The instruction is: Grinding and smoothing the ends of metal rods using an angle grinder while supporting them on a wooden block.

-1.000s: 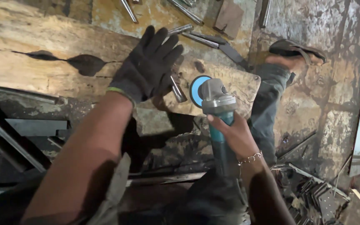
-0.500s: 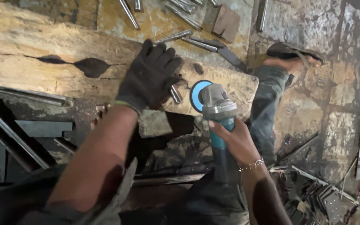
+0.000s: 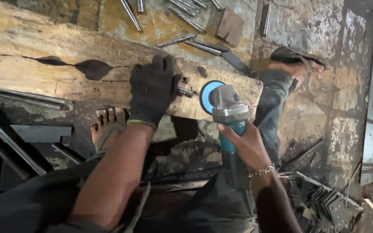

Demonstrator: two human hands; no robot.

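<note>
Right now a short metal rod piece (image 3: pixel 185 91) lies on the wooden beam (image 3: pixel 65 64), near its right end, w/ the gloved left hand (image 3: pixel 152 92) pressed flat beside it, fingers spread and touching it. Right hand (image 3: pixel 244 142) is wrapped round an angle grinder (image 3: pixel 225 114); its blue disc (image 3: pixel 206 96) sits just right of the rod. More rods (image 3: pixel 182 39) lie on the floor beyond the beam's far edge.

Centre frame: gloved left hand (image 3: pixel 152 91) pressing a short metal rod (image 3: pixel 185 91) onto a cracked wooden beam (image 3: pixel 44 64). Right of it: bare right hand (image 3: pixel 243 144) gripping a teal angle grinder (image 3: pixel 225 116). Upper frame: loose steel rods (image 3: pixel 186 19) on floor.
</note>
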